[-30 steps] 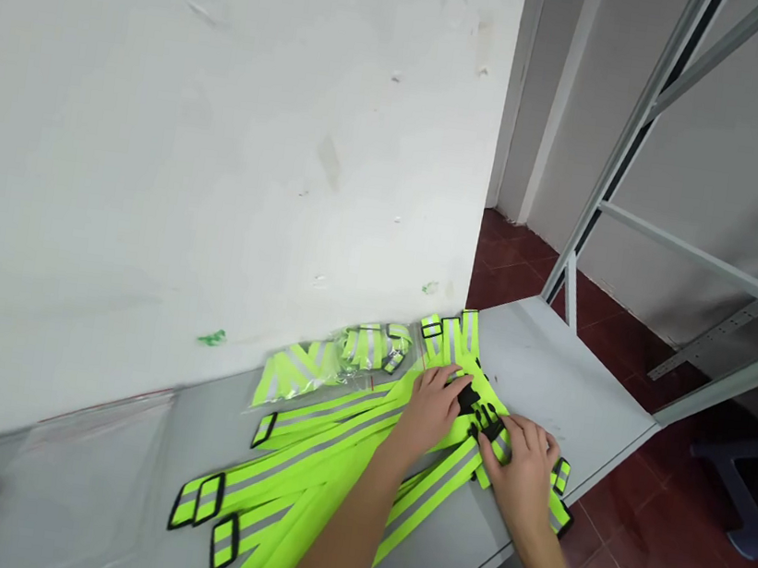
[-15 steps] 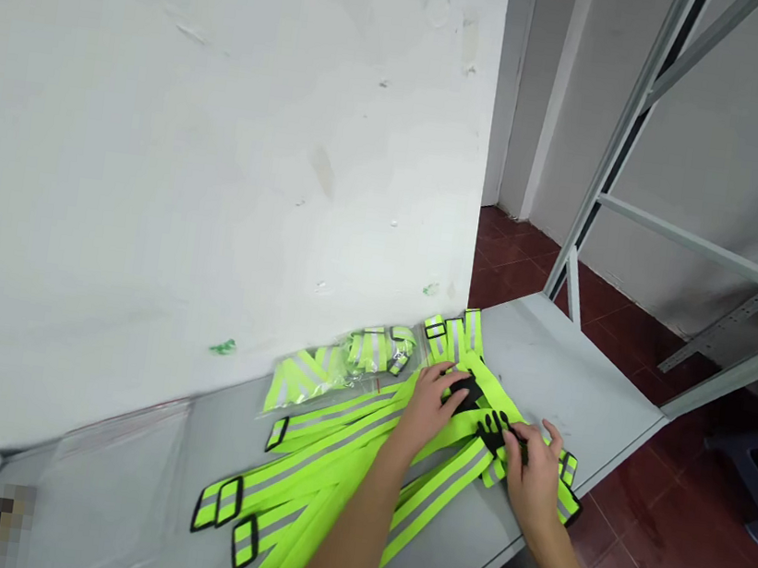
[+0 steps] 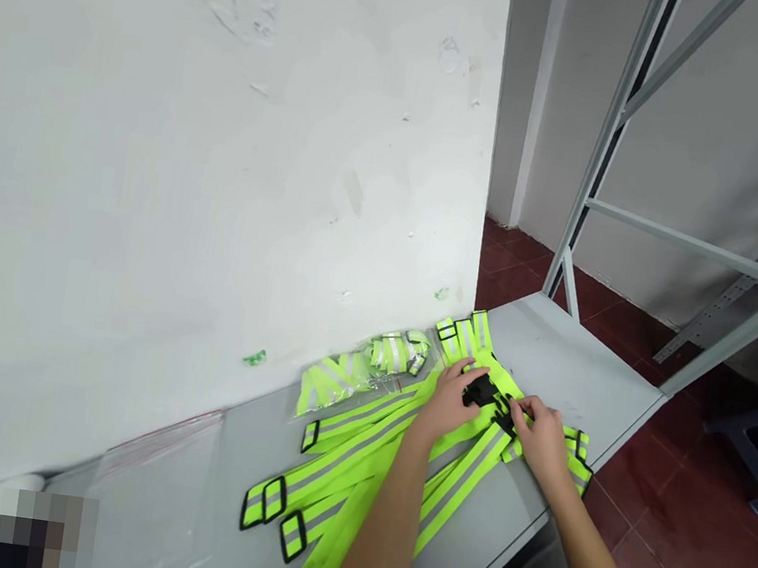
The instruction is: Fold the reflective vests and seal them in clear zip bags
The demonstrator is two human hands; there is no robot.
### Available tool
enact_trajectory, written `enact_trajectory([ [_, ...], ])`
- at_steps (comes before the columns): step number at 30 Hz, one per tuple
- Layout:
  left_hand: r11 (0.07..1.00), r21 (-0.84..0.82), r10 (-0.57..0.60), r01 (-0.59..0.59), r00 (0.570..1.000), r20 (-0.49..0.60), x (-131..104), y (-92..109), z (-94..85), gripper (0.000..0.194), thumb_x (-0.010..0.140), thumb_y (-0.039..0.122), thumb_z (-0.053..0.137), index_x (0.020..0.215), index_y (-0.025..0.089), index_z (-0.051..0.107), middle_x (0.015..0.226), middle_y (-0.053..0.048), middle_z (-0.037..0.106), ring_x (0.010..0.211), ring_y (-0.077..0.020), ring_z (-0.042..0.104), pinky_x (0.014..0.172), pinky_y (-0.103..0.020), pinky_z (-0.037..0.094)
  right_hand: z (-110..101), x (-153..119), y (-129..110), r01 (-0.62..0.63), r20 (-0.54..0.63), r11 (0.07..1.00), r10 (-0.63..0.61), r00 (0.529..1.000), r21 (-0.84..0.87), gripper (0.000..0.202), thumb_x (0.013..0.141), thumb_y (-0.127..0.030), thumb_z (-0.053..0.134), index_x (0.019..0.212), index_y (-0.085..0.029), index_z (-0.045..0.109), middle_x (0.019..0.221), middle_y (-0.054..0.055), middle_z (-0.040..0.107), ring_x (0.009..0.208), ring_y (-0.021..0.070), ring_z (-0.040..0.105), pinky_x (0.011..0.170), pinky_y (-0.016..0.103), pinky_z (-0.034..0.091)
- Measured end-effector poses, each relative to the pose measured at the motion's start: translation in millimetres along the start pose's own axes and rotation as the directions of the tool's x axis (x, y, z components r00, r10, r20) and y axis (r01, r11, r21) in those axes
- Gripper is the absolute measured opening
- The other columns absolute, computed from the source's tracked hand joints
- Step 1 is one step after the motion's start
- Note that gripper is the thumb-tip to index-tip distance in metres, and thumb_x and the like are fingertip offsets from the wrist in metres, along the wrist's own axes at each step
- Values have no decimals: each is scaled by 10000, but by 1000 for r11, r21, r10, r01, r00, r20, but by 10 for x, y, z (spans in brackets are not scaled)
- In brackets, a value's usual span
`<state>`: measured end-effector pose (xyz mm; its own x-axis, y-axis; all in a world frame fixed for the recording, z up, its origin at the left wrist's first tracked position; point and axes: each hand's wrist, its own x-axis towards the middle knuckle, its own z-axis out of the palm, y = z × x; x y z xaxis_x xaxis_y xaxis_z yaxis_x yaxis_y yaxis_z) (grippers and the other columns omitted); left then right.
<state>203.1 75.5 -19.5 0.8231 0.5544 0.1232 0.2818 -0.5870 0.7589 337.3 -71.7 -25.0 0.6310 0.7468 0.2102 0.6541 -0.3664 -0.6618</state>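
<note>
Left hand: curves thumb and forefinger round the left edge of a black buckle piece, holding it much as half a second ago.
Right hand: narrower than half a second ago; pinches a forked buckle piece between thumb and forefinger, other fingers folded in.
Fork: sits just beside the black buckle piece; prongs in plain sight earlier, now partly behind the right fingertips; cannot tell whether touching.
Green straps: lie fanned across the grey table, beneath both hands and the left forearm; grey stripes lengthwise, black slider frames at several ends; same layout, only farther right in view.
Bagged straps: rest in clear plastic along the foot of the white wall, beyond the left hand; unmoved.
Flat clear bag: lies on the table at left, well apart from both hands.
</note>
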Motion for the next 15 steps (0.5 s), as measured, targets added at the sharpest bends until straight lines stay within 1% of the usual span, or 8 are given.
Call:
enact_trajectory([
  [2,1000,-6,2,-2,1000,-7,4,-15,9,564,727,134,579,1258,325,573,1445,-38,390,1338,-298,353,1087,-441,338,21,13,20,-3,0,1000,3,1000,3,369,902,-517,430,735,-215,558,557,-2,548,513,168,468,667,310,368],
  [4,1000,-15,1,-2,1000,-25,2,-22,23,516,763,142,551,1245,324,590,1436,-34,408,1333,-290,363,1094,-452,330,29,18,31,1,7,1000,-1,1000,16,378,902,-521,416,747,-211,567,578,3,555,541,170,477,705,316,371],
  [6,1000,-27,-7,6,999,-52,-5,-26,31,438,825,194,524,1236,323,601,1418,-37,435,1324,-276,383,1091,-445,340,29,17,35,3,13,999,-3,1000,39,384,899,-526,414,761,-207,576,604,7,563,578,172,488,740,320,373],
  [8,999,-40,-21,18,996,-82,-9,-35,31,371,877,288,508,1234,323,603,1405,-42,455,1308,-264,413,1075,-426,367,16,17,31,-1,18,997,0,1000,75,391,892,-537,421,769,-203,583,620,8,566,609,174,494,748,317,378],
  [11,998,-53,-33,27,992,-123,0,-53,37,359,915,380,475,1251,328,590,1398,-44,469,1278,-247,458,1043,-391,407,-46,37,1,-16,45,989,10,999,146,416,876,-566,433,752,-198,582,593,-7,528,586,162,465,646,282,382],
  [13,998,-54,-31,24,989,-143,12,-60,54,351,930,361,453,1251,335,592,1393,-39,479,1266,-242,472,1032,-391,418,-115,72,-44,-33,81,981,17,997,193,419,862,-581,455,745,-199,582,552,-29,475,538,145,415,567,261,353],
  [15,999,-49,-22,14,987,-159,25,-58,77,341,929,305,458,1233,342,607,1382,-33,493,1267,-246,468,1040,-413,408,-177,126,-103,-57,118,971,30,993,231,408,849,-581,484,740,-201,585,534,-42,445,518,134,380,534,251,325],
])
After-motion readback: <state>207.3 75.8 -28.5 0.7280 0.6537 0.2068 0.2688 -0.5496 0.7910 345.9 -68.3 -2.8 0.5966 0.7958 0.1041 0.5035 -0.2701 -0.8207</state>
